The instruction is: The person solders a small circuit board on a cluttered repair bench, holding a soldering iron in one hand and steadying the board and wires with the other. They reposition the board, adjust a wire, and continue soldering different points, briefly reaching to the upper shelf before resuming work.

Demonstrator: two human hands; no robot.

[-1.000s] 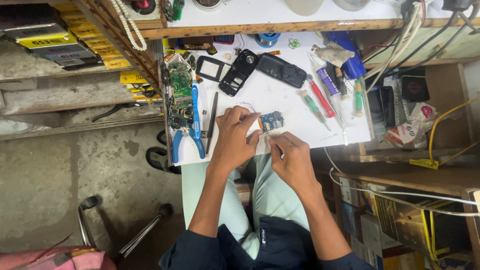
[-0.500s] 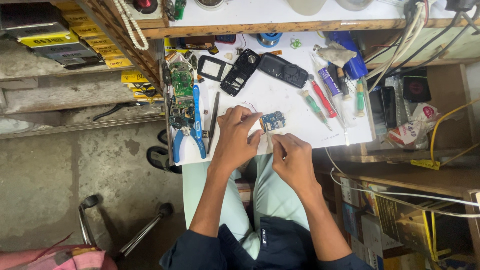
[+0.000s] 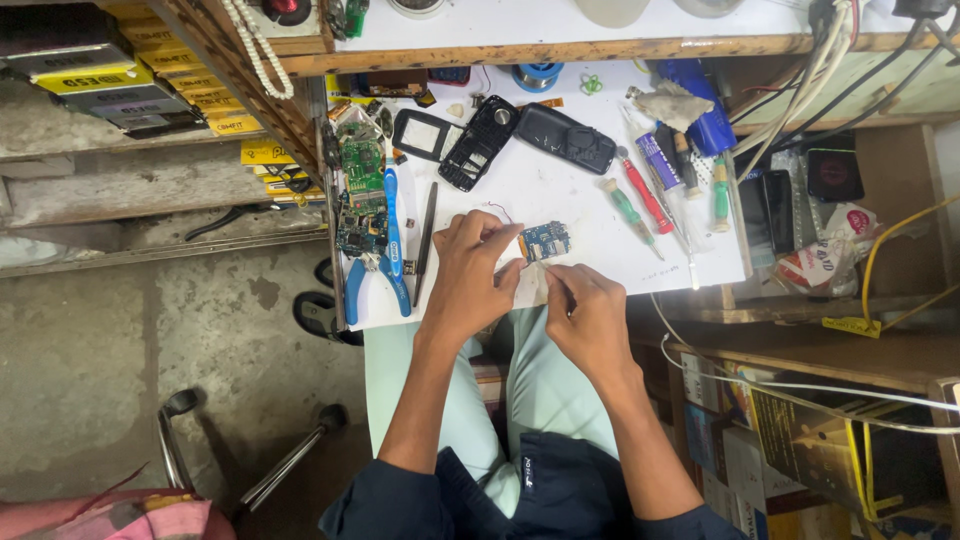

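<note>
A small blue circuit board lies on the white work surface near its front edge. My left hand rests beside the board, its fingertips pinching the board's left edge. My right hand sits just below the board with its fingers curled together; whether it holds a thin tool is too small to tell. A thin wire loops above my left fingers.
Black phone casing parts and a back cover lie at the back. Screwdrivers, blue-handled pliers, green circuit boards and a dark pry tool lie around. Shelves and cables stand to the right.
Both hands stay at the board; my right hand has shifted slightly. Nothing else has moved.
</note>
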